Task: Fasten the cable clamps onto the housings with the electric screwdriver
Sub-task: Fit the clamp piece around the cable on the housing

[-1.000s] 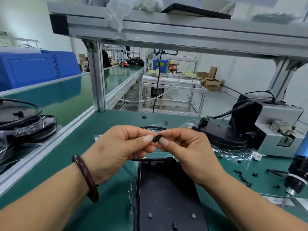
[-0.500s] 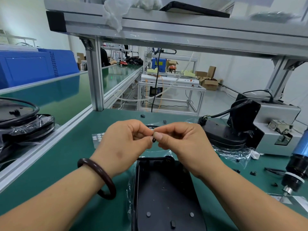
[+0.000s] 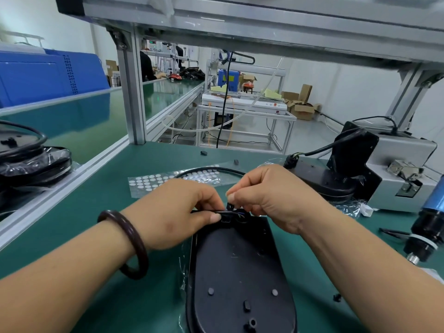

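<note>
A black oval housing (image 3: 240,267) lies underside up on the green bench in front of me. At its far end a black cable (image 3: 209,169) loops away over the bench. My left hand (image 3: 177,212) pinches the cable down against the housing's far rim. My right hand (image 3: 271,198) pinches a small black cable clamp (image 3: 230,206) right above the cable there. The electric screwdriver (image 3: 430,227), blue and black, hangs at the right edge with its tip down, untouched.
A second housing (image 3: 324,179) with its cable lies at the back right beside a grey screw feeder (image 3: 398,174). A sheet of white round pads (image 3: 168,180) lies behind my hands. Bagged housings (image 3: 26,159) are stacked at the left. Loose clamps (image 3: 337,297) dot the bench.
Both hands have dropped from in front of me down to the housing's far end, bringing the clamp onto the cable. My head has tilted closer to the work.
</note>
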`<state>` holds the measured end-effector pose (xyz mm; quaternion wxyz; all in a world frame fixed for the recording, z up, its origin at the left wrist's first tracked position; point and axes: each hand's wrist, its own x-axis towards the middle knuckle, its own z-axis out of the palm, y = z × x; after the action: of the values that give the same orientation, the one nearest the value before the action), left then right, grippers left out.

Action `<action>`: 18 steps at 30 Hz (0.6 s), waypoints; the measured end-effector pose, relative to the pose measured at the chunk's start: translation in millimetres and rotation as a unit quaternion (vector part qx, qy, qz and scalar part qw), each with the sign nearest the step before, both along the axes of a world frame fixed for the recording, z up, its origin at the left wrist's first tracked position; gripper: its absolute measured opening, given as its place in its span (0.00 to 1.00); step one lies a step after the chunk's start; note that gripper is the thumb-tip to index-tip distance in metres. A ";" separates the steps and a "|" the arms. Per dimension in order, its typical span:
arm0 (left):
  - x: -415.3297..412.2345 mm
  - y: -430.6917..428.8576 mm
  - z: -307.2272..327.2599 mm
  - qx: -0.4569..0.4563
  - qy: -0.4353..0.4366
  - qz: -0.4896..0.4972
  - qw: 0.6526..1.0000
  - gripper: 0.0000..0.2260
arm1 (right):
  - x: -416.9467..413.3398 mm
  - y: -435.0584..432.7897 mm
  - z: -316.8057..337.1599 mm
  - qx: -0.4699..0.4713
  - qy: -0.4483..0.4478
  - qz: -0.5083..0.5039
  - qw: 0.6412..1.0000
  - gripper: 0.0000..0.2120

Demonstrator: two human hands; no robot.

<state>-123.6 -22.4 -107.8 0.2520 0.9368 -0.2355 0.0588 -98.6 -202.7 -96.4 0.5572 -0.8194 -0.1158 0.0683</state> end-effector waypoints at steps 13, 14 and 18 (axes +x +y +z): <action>3.1 -2.6 -8.9 -0.066 -0.038 0.027 0.997 0.07 | 4.1 -4.7 4.7 -0.076 0.017 0.070 0.994 0.03; 3.5 -2.8 -9.3 -0.067 -0.040 0.029 0.996 0.07 | 3.8 -6.6 4.8 -0.072 0.024 0.077 0.994 0.03; 3.1 -3.3 -10.6 -0.060 -0.047 0.027 0.997 0.07 | 3.0 -10.2 -1.2 -0.044 0.032 0.084 0.995 0.04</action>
<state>-120.5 -25.7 -118.5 0.2946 0.9223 -0.2178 0.1230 -95.7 -213.0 -97.6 0.5165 -0.8278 -0.1630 0.1462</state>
